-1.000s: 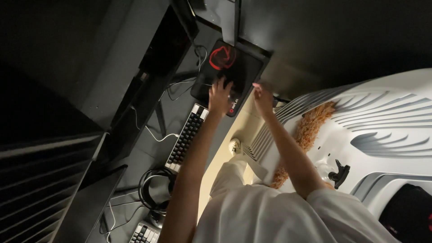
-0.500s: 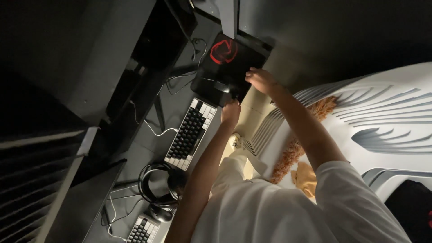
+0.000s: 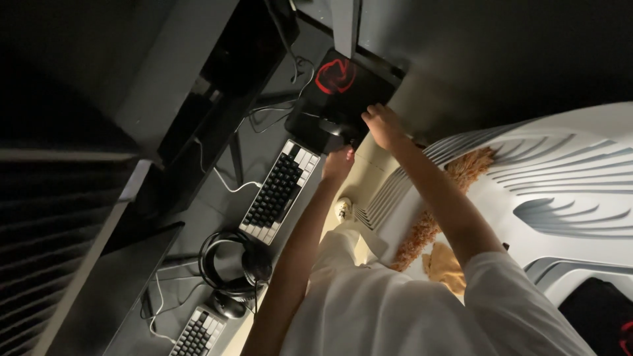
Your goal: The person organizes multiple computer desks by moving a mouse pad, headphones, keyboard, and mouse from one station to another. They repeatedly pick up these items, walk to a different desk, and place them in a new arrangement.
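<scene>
Left hand [image 3: 338, 161] grips the black mouse pad [image 3: 343, 99] edge beside the keyboard [image 3: 280, 191]; right hand [image 3: 381, 124] grasps its near edge. Headphones [image 3: 231, 264] lie nearby.

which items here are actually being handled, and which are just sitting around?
In hand:
black mouse pad with a red emblem, right hand on its edge
left hand at the pad's near corner

Lying about:
black-and-white keyboard
black headphones
second keyboard
white cables
monitor

Both hands (bare) [image 3: 339, 161] [image 3: 379, 122] at black mousepad [image 3: 349, 89]
</scene>
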